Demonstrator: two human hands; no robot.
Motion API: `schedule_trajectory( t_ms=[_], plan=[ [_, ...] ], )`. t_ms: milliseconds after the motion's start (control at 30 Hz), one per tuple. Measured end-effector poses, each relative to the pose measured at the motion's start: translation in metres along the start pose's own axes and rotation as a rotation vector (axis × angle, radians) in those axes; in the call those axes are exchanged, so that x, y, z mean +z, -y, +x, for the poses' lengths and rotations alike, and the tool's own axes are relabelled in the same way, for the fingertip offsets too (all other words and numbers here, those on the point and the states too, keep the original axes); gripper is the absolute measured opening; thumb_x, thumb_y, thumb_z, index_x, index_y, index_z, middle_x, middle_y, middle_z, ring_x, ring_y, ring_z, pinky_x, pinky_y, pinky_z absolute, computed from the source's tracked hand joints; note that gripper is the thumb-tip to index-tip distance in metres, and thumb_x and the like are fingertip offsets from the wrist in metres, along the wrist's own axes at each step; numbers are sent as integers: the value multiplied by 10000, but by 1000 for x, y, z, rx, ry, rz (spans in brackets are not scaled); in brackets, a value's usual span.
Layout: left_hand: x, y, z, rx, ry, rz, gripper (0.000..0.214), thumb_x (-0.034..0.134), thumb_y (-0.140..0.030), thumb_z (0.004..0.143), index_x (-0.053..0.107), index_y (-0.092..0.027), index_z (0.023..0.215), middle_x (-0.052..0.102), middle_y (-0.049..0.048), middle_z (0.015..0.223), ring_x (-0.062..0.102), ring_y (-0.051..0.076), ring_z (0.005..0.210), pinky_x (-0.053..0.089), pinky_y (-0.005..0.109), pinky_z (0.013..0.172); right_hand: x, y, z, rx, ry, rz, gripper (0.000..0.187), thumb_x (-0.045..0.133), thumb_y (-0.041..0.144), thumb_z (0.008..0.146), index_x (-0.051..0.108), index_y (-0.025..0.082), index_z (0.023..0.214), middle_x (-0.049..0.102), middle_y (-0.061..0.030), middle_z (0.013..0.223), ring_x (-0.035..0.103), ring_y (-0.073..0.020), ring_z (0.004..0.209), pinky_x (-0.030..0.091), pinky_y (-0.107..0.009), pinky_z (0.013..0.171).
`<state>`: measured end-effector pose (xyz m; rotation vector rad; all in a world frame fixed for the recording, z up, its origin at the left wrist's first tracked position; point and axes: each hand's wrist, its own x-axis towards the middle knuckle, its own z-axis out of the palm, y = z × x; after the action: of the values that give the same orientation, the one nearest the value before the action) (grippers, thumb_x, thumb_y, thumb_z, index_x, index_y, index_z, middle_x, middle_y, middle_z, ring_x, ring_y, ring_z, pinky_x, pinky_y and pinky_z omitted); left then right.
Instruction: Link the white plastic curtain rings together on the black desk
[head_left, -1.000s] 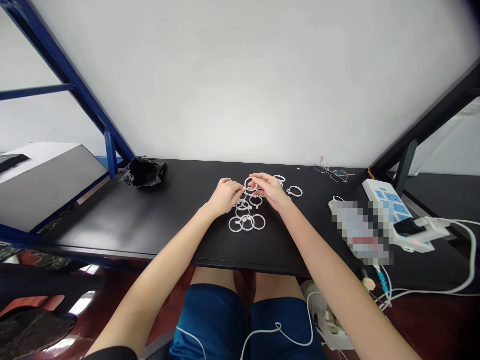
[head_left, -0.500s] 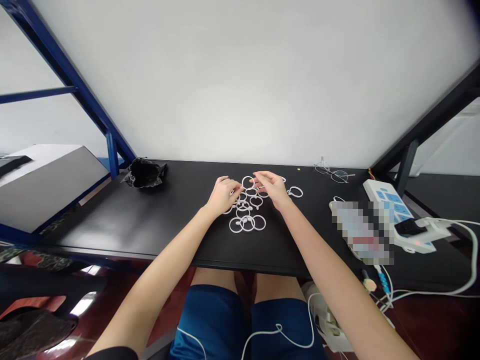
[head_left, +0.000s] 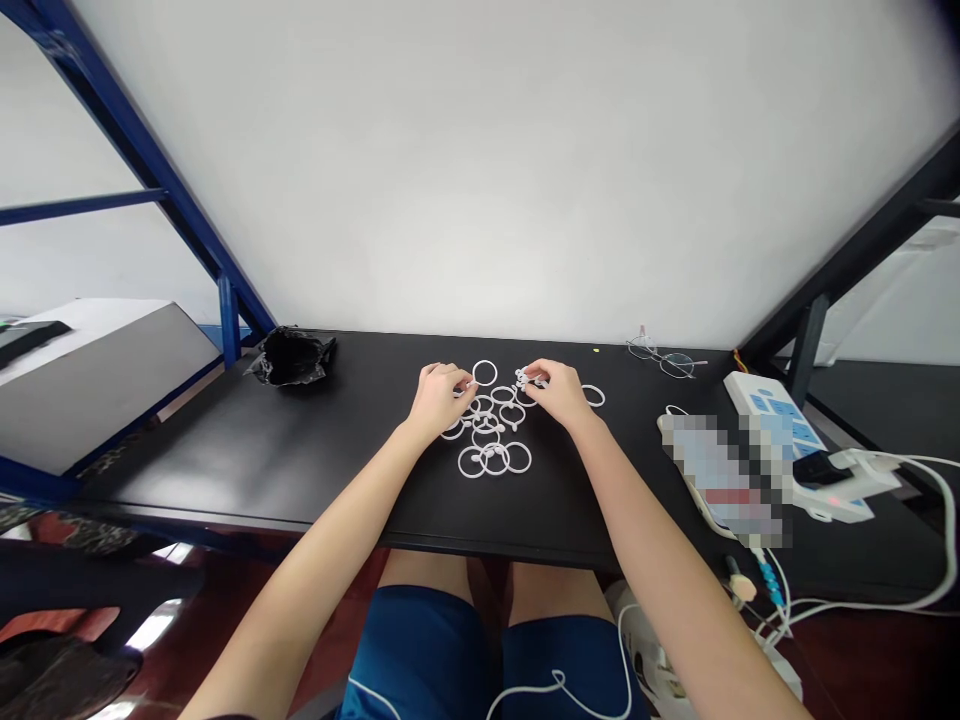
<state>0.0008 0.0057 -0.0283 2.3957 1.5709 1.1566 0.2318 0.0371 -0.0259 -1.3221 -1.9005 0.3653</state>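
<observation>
Now down flat on the desk (head_left: pixel 300 450) with the white ring (head_left: pixel 484 373) held up between both hands a second ago. Lying alone just beyond the cluster of rings (head_left: pixel 491 440), toward the far edge, about mid-width. Pulled apart to either side of it since then. Over on the left hand (head_left: pixel 439 398): curled low, fingertips down among the cluster's far-left rings, and can't tell whether pinching one or only touching. Over on the right hand (head_left: pixel 556 392): thumb and forefinger closed tight on the small knob of a second ring (head_left: pixel 523 379), just right of the freed one. So, one ring let go, another already taken up. Thin, round, white plastic, each with a bead-like clasp; about a dozen, touching and overlapping. Off by the far left corner, a crumpled black bag (head_left: pixel 291 355); far right, eyeglasses (head_left: pixel 667 358).
</observation>
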Motion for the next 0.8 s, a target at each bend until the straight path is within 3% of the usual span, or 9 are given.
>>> schedule_trajectory(
  t_ms=[233,500,567,667,733,800],
  plan=[
    [0,-1,-1,-8,64,30,138,596,-287,835,681,-202,768,654,22,773,601,190,812,363,424,965,5,-7,0,37,22,-57,265,555,31,646,668,183,831,706,-40,834,614,-172,704,492,-319,745],
    [1,2,-2,-16,105,57,170,609,-340,836,690,-206,769,637,23,755,574,196,803,357,417,919,2,-3,-1,116,11,-66,197,582,55,637,663,184,762,676,-20,740,570,-161,632,472,-308,680],
    [1,2,-1,-23,110,59,199,623,-371,830,681,-202,745,626,19,742,563,190,780,363,406,887,1,-1,0,132,-37,-11,183,588,59,624,660,180,740,670,-22,724,569,-163,629,475,-306,671],
    [-1,0,-1,-30,74,58,263,624,-419,833,655,-187,714,596,14,701,546,177,736,376,389,854,-1,6,1,149,-217,111,100,612,118,648,653,184,710,672,-30,725,564,-162,613,481,-311,659],
    [-2,-4,-1,-20,34,36,256,623,-431,837,658,-185,776,595,13,709,551,173,733,386,391,863,-1,12,1,172,-318,245,27,646,207,685,652,188,703,671,-34,709,558,-160,584,478,-311,622],
    [-4,-9,-1,8,2,-32,250,624,-424,840,666,-186,906,622,23,770,575,179,774,402,396,884,2,19,1,183,-304,413,110,687,295,694,654,190,699,658,-29,659,560,-160,557,468,-305,578]
  ],
)
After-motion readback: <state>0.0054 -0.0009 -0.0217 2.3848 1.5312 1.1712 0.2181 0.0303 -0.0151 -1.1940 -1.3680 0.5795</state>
